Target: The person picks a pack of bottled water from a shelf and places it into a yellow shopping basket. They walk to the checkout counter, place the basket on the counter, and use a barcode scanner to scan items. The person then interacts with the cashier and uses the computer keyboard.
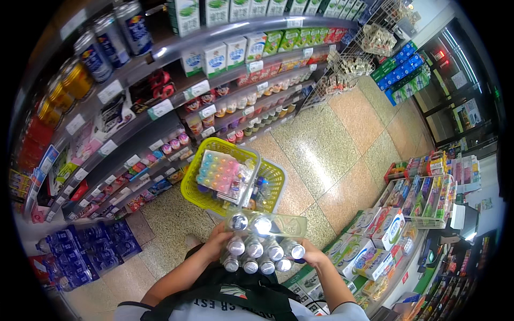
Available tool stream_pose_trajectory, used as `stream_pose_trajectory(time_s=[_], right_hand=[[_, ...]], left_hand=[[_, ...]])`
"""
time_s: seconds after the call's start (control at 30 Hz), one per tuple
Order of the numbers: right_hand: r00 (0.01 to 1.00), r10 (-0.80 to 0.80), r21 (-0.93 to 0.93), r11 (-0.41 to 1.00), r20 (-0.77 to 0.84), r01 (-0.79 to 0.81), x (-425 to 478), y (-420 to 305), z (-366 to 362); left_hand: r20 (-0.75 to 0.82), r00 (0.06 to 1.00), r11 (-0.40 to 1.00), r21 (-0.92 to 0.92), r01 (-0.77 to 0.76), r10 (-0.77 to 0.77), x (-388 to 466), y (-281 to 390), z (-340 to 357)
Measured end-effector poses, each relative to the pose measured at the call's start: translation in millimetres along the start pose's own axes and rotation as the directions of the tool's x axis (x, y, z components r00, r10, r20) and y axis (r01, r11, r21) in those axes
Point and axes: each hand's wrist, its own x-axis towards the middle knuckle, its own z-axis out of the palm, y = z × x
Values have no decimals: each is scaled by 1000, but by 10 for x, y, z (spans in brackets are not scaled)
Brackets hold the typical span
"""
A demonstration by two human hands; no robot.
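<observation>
Several clear bottles with silvery caps stand packed together close to my body. My left hand holds this group at its left side, and my right hand holds it at the right. Along the group's far side lies a clear plastic container, with two more round silvery tops at its left part. Just beyond is a yellow-green plastic shopping basket, holding a tray of multicoloured round items and other packaged goods. What the fingers do beneath the bottles is hidden.
Curved store shelves with cartons, cans and cups rise ahead and at left. Shrink-wrapped bottle packs sit on the floor at lower left. A counter with stacked milk cartons stands at right. Wire racks and glass doors are farther off.
</observation>
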Motion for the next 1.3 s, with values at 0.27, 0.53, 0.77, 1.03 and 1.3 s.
stream_pose_trajectory(time_s=[0.27,0.53,0.77,1.03,1.3], right_hand=[[995,12,202,979,-100,9,-111,190,-966],[999,52,142,989,-11,-50,330,232,-1493],[977,138,6,990,163,-141,1285,-147,-1565],[845,272,-395,915,460,-80,2609,-871,-1141],[789,467,-656,746,400,-110,3368,-967,-1011]], left_hand=[[177,959,975,79,208,-220,930,-364,230],[-139,821,356,931,-83,554,1197,-522,-450],[-414,808,347,895,279,420,1073,-91,-492],[-459,725,526,836,156,514,930,359,-718],[-429,745,517,846,132,511,1015,119,-673]])
